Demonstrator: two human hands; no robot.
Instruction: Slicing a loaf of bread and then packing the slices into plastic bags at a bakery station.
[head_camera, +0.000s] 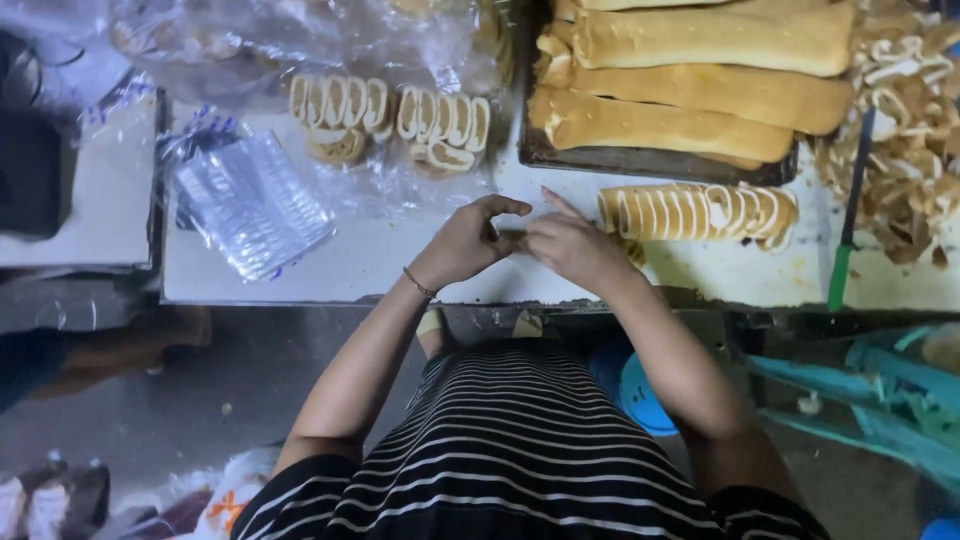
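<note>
While my left hand (462, 243) and right hand (572, 243) pinch something small I cannot identify at the table's (330, 270) front edge, sliced roll cake (700, 212) lies just right. Soft, crumbly, light: support underneath.

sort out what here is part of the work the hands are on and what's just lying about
In the work:
- left hand and right hand, fingertips together
- row of sliced roll beside the right hand
- stack of clear bags
- bagged slices

Lying about:
- tray of uncut rolls
- green-handled knife
- heap of trimmings
</note>
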